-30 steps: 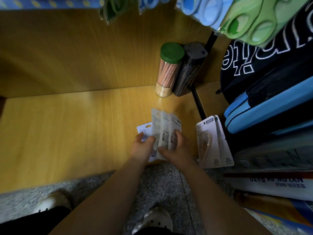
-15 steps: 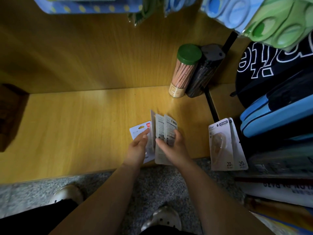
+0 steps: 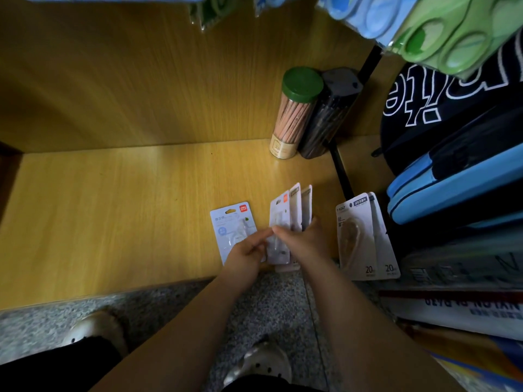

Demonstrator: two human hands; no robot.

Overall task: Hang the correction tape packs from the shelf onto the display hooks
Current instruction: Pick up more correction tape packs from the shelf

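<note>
My right hand (image 3: 304,241) grips a fanned bunch of correction tape packs (image 3: 291,207), held upright above the front edge of the wooden shelf (image 3: 119,210). One light-blue correction tape pack (image 3: 230,226) lies flat on the shelf just left of them. My left hand (image 3: 249,254) rests over that pack's lower part, its fingers reaching toward the bunch and touching its front pack. Two more white packs (image 3: 359,236) hang at the right, overlapping each other. No hook itself is visible.
A green-lidded tube of pencils (image 3: 294,114) and a dark pencil tube (image 3: 328,117) stand at the shelf's back right. A black post (image 3: 341,171) divides the shelf. Blue and dark bags (image 3: 452,176) fill the right. Packaged scissors (image 3: 441,32) hang overhead. My shoes show on the speckled floor (image 3: 283,306).
The bunch in my right hand has turned and shifted right, away from the light-blue pack, which now lies exposed on the shelf. My left hand has slid along with it.
</note>
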